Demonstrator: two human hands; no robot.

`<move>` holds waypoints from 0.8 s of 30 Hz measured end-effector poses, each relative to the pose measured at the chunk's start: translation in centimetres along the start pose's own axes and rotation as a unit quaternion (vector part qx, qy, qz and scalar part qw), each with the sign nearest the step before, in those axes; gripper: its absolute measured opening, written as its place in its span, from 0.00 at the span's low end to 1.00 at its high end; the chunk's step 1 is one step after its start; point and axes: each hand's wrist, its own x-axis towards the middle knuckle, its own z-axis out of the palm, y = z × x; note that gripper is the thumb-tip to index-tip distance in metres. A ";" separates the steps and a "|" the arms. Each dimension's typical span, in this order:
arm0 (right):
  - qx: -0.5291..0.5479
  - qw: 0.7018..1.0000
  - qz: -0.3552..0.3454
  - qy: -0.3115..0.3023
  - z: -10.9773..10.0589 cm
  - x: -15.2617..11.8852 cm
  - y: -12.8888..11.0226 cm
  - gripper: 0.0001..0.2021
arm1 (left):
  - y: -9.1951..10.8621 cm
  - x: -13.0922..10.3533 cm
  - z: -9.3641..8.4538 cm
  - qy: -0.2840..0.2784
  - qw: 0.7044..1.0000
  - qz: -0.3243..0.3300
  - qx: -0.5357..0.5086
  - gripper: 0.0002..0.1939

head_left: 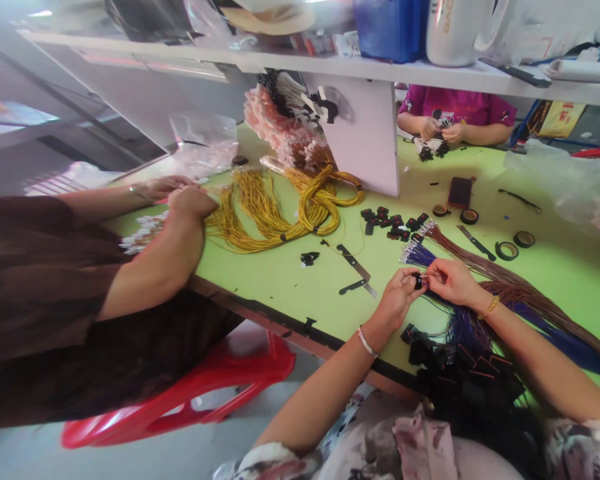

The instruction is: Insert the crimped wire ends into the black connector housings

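My left hand (401, 295) pinches a small black connector housing (419, 281) near the table's front edge. Close against it, my right hand (449, 280) has its fingers pressed together on a thin wire end at the housing; how far the wire sits inside, I cannot tell. Just beyond my hands lie a bundle of blue wires (416, 253) with metal-tipped ends and a bundle of brown wires (473, 263). Loose black housings (393, 223) are scattered farther back. A heap of black housings with wires (465, 367) sits below my hands, at my lap.
Craft knives (354, 263) lie left of my hands, another knife (476, 243) and tape rolls (507, 251) to the right. Yellow wire bundles (265, 227) lie beside a co-worker's arm (155, 267). Another person (457, 117) works across the table. A shelf (300, 61) overhangs the back.
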 end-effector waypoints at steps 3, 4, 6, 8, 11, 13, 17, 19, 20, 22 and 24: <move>-0.041 0.999 0.001 0.000 0.1 0.0 -0.1 0.05 | 0.0 0.1 -0.1 0.001 1.000 -0.001 0.006 0.14; -0.055 0.998 -0.001 0.000 0.2 0.0 -0.2 0.05 | 0.0 0.1 -0.1 0.002 1.000 0.000 0.008 0.14; -0.086 0.996 -0.012 -0.002 0.4 -0.1 -0.2 0.04 | -0.1 0.0 -0.1 0.005 1.000 0.003 0.012 0.15; -0.121 0.992 -0.037 -0.009 0.7 -0.1 -0.3 0.05 | -0.2 0.0 -0.1 0.008 1.000 0.003 0.020 0.16; -0.153 0.985 -0.077 -0.022 1.0 -0.2 -0.4 0.06 | -0.3 -0.1 0.0 0.009 0.999 -0.006 0.041 0.17; -0.145 0.986 -0.081 -0.027 0.9 -0.3 -0.4 0.07 | -0.3 -0.1 0.0 0.011 0.999 -0.007 0.043 0.17; -0.096 0.993 -0.049 -0.042 0.6 -0.2 -0.3 0.05 | -0.3 0.0 -0.1 0.019 0.999 -0.005 0.032 0.17; -0.091 0.994 -0.037 -0.047 0.8 -0.1 -0.3 0.05 | -0.4 0.0 -0.1 0.024 0.999 -0.007 0.041 0.18; -0.094 0.994 -0.035 -0.047 0.9 -0.1 -0.3 0.05 | -0.4 0.0 -0.1 0.027 0.999 -0.007 0.047 0.18; -0.103 0.993 -0.034 -0.046 1.1 -0.1 -0.4 0.05 | -0.4 0.0 -0.2 0.033 0.998 -0.007 0.060 0.18; -0.107 0.992 -0.033 -0.055 1.0 -0.1 -0.6 0.05 | -0.5 0.1 -0.1 0.035 0.997 -0.009 0.071 0.17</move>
